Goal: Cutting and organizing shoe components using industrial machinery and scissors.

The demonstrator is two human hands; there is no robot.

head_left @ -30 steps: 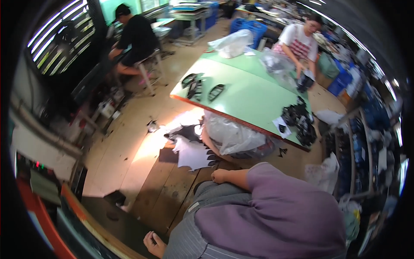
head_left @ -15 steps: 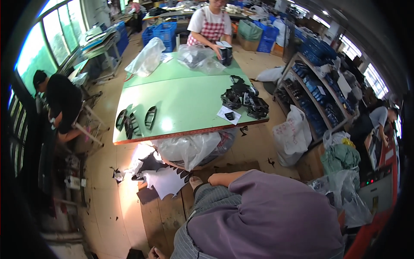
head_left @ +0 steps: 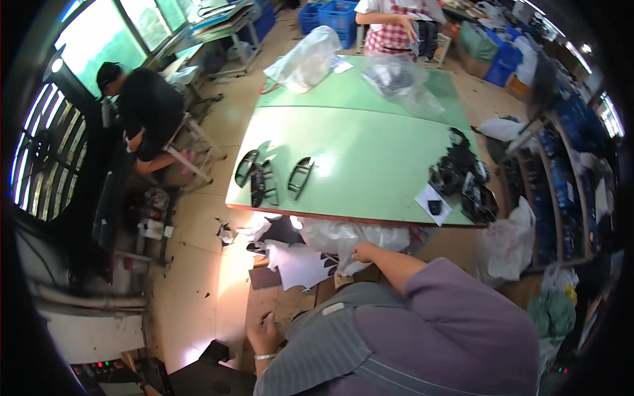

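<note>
My right hand (head_left: 362, 252), fingers curled closed, is at the front of a clear plastic bag (head_left: 328, 236) below the green table. Whether it grips the plastic is hidden. My left hand (head_left: 263, 333), a pale band at its wrist, hangs low at my left side with fingers curled in; nothing shows in it. Between my hands and the table, a white jagged-edged sheet (head_left: 295, 264) lies low near the floor, with dark scraps beside it. Ribbed black oval pieces (head_left: 301, 177) lie at the left of the tabletop, and a heap of black parts (head_left: 462, 175) at its right.
The green table (head_left: 370, 148) spans the middle. Across it a person in a checked apron (head_left: 389, 33) holds a dark bundle. Another person (head_left: 148, 105) sits at the left. Right of the table stand a white sack (head_left: 508, 241) and a loaded rack (head_left: 553, 191).
My view has swung left and downward, shifting the scene rightward. My right hand has moved from beside my foot up to the plastic bag. More of my left hand now shows.
</note>
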